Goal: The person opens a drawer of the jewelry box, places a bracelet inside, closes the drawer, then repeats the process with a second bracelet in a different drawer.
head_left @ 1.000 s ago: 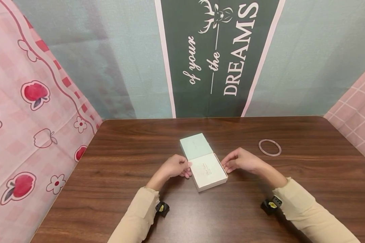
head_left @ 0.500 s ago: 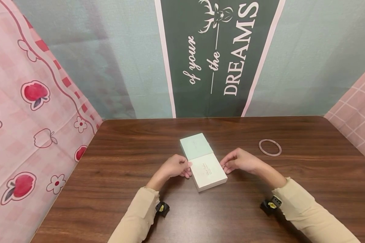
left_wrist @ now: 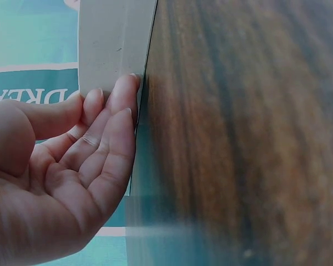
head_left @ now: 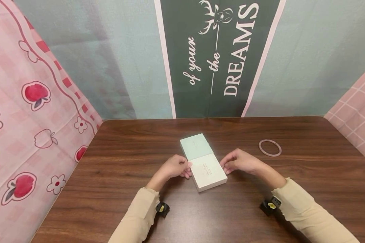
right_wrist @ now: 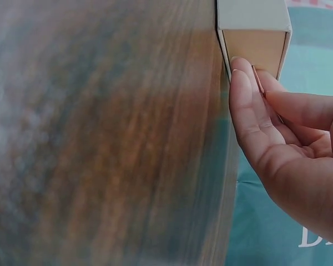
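Note:
A white box with faint print on its top lies flat mid-table. A mint-green section adjoins its far side; I cannot tell whether it is a separate box. My left hand rests its bent fingertips against the white box's left side, as the left wrist view also shows. On the right side, my right hand pinches a thin brown pull tab between thumb and fingers. That tab stands out from the cream drawer front, which sits inside the white sleeve.
A pale pink ring-shaped bangle lies on the brown wooden table, to the right of the box and beyond the right hand. Printed cloths hang behind the table and at both sides.
The drawer edge that stuck out at the white box's right side one second ago is now in flush. My right hand has shifted slightly left; my left hand has stayed put.

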Motion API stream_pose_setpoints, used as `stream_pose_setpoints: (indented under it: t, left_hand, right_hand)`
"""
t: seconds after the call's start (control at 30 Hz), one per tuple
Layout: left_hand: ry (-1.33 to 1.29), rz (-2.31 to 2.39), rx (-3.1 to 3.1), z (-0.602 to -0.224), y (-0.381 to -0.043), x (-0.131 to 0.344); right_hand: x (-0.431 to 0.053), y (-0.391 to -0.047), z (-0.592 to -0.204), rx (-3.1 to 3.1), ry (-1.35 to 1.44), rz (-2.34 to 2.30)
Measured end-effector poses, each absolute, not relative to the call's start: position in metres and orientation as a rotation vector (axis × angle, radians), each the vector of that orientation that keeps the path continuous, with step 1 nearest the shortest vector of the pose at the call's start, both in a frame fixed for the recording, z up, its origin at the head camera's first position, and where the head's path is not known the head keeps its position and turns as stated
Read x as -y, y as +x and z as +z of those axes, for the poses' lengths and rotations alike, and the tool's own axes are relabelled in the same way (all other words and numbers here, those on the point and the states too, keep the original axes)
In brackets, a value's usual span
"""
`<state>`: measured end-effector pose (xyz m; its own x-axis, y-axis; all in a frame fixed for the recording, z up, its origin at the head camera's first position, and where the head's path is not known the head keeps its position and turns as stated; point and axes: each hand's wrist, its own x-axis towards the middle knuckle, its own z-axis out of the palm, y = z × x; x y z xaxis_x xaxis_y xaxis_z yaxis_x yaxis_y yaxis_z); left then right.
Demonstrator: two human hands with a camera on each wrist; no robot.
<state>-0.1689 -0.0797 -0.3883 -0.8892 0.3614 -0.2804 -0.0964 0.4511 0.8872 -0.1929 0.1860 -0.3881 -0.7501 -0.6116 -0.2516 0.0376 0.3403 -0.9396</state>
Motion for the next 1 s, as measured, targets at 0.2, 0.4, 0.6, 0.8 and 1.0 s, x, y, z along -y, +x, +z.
stream_pose_setpoints:
  t: [0.2, 0.4, 0.6, 0.8, 1.0]
  left_hand:
    - [0.219, 1.432, -2.267, -0.389, -0.1694, 0.0801]
    - [0.211, 1.43, -2.264, -0.389, -0.1697, 0.0801]
    - [0.21, 1.433, -2.262, -0.3886, -0.17, 0.0798]
    - [0.21, 1.421, -2.269, -0.3869, -0.1689, 0.0798]
    - [0.21, 1.412, -2.274, -0.3862, -0.1684, 0.0803]
  right_hand:
    - [-0.1862, -0.1921, -0.3845, -2.02, -0.501, -1.423]
    - [-0.1866, -0.1924, -0.3835, -2.007, -0.494, -1.427]
    - [-0.188, -0.1936, -0.3841, -1.972, -0.488, -1.456]
    - [-0.1913, -0.1955, -0.3822, -1.951, -0.468, -1.484]
    - [-0.195, -0.1969, -0.3785, -1.939, -0.473, -1.518]
